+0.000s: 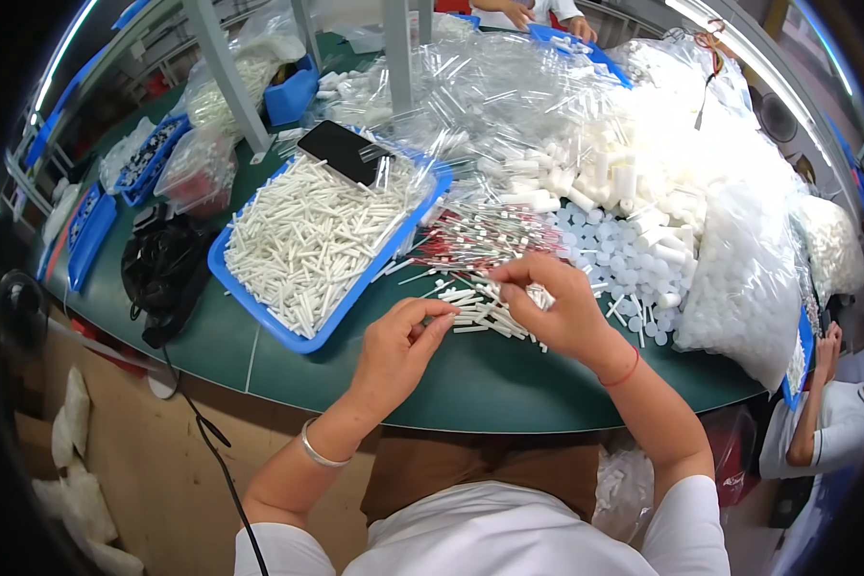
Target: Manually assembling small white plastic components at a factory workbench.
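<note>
Over the near edge of the green table, my left hand (391,350) is closed in a pinch, thumb against forefinger; whatever lies between them is too small to make out. To its right, my right hand (559,309) also pinches with thumb and forefinger, on something I cannot make out. Beneath and between both hands lies a loose heap of short white sticks (490,320). Just beyond is a pile of thin red and silvery pins (485,237). Left of my hands stands a blue tray (302,343) filled with many more white sticks (307,235).
A dark phone (344,152) rests on the tray's far side. Translucent discs (610,254), white cylinders (624,182) and a bulging plastic bag (749,269) occupy the right. Clear tubes (509,86) and a grey post (397,58) stand beyond. Other people work at the far side and right.
</note>
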Demonstrator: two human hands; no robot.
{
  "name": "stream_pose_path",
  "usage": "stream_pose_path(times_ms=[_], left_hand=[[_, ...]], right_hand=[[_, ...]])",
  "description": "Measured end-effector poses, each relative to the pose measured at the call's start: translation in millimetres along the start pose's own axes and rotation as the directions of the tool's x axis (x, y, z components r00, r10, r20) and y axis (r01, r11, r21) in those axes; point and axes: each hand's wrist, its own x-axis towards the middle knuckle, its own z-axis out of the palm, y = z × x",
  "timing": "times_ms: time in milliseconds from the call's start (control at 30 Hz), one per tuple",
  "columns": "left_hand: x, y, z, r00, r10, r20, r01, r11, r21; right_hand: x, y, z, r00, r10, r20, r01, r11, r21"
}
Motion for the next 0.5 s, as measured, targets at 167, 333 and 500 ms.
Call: stream_pose_path(times_ms=[167, 333, 500], left_hand=[[3.0, 11.8, 20.1, 0.979, -0.177, 0.101, 0.200, 0.932, -0.302], [1.5, 17.0, 32.5, 0.975, -0.182, 0.124, 0.216, 0.907, -0.363], [3.6, 19.1, 38.6, 0.969, -0.190, 0.157, 0.233, 0.916, -0.328]], right_hand=[[-27.8, -0.8, -17.9, 0.999, -0.010, 0.034, 0.012, 0.996, -0.087], [-39.2, 4.8, -20.0, 0.998, -0.061, 0.027, 0.064, 0.989, -0.136], [-42.7, 7.2, -25.3, 0.996, -0.083, 0.036, 0.088, 0.980, -0.177]])
